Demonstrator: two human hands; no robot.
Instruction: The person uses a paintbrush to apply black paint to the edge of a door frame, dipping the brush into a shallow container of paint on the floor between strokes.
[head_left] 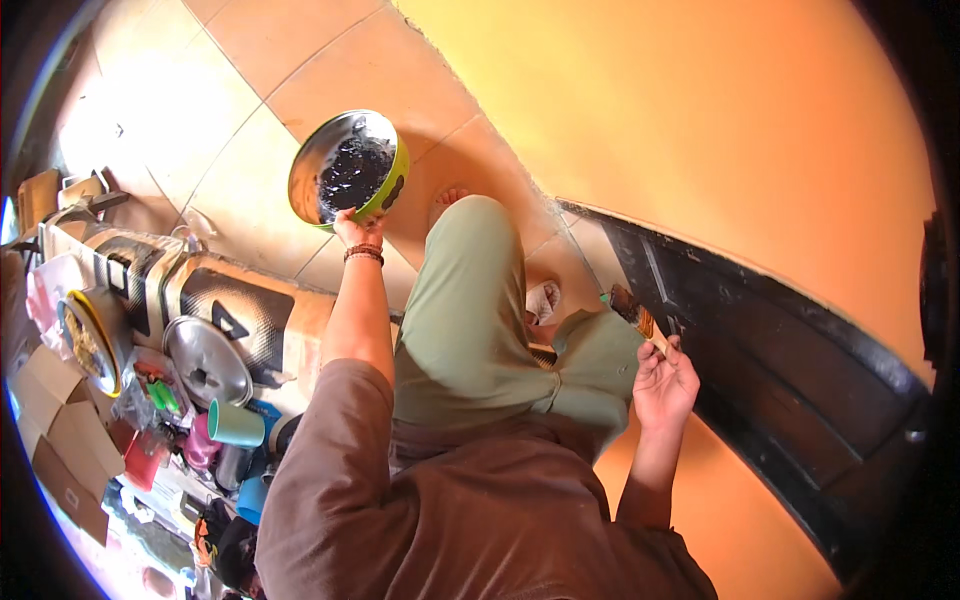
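My left hand [358, 228] grips the near rim of a round green bowl [402, 160], holding it tilted in front of me. Glossy black paint [352, 172] coats the bowl's inside, with bare silver metal along its upper wall. At the right, my right hand [664, 385] pinches the handle of a paintbrush [634, 311]. Dark paint covers its bristles, which point up and left. Beyond the brush stands a black panelled door [760, 350], closest to my right hand. The brush tip appears apart from the door.
An orange wall [680, 130] runs along the right above the door. To my left are a silver pot lid [208, 362], a teal cup [236, 423], cardboard boxes [70, 410] and other household clutter. Tiled floor [320, 70] spreads ahead, and my bent knee [478, 230] rises between my hands.
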